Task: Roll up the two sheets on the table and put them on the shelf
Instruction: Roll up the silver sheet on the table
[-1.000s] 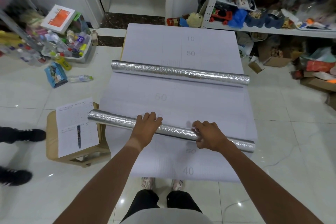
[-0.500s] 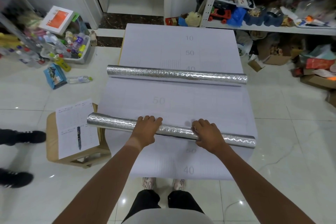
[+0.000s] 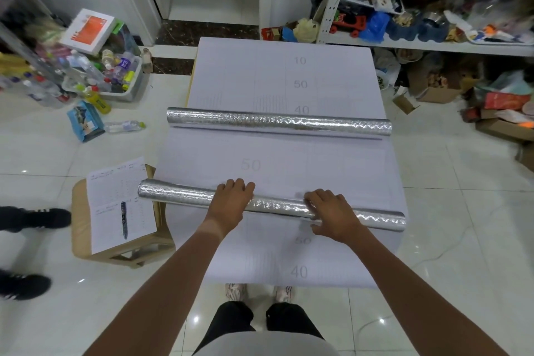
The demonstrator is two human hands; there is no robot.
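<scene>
Two silver embossed rolls lie crosswise on the white numbered sheets (image 3: 260, 75) that cover the table. The far roll (image 3: 277, 123) sits untouched across the table's middle. The near roll (image 3: 179, 196) lies toward the front edge, its left end sticking out past the table. My left hand (image 3: 228, 205) lies over its middle with fingers curled over the far side. My right hand (image 3: 332, 217) holds it further right, fingers on top and thumb on the near side. The white shelf (image 3: 433, 45) stands at the back right, crowded with toys and clutter.
A wooden stool (image 3: 121, 251) with a paper form and a pen (image 3: 123, 220) stands close to the table's left. Another person's black shoes (image 3: 29, 220) are at the far left. A bin of bottles (image 3: 115, 78) sits on the floor back left, cardboard boxes (image 3: 497, 124) on the right.
Both hands stay on the near roll in almost the same place. The view has tilted slightly, so the far roll appears a little lower in the frame.
</scene>
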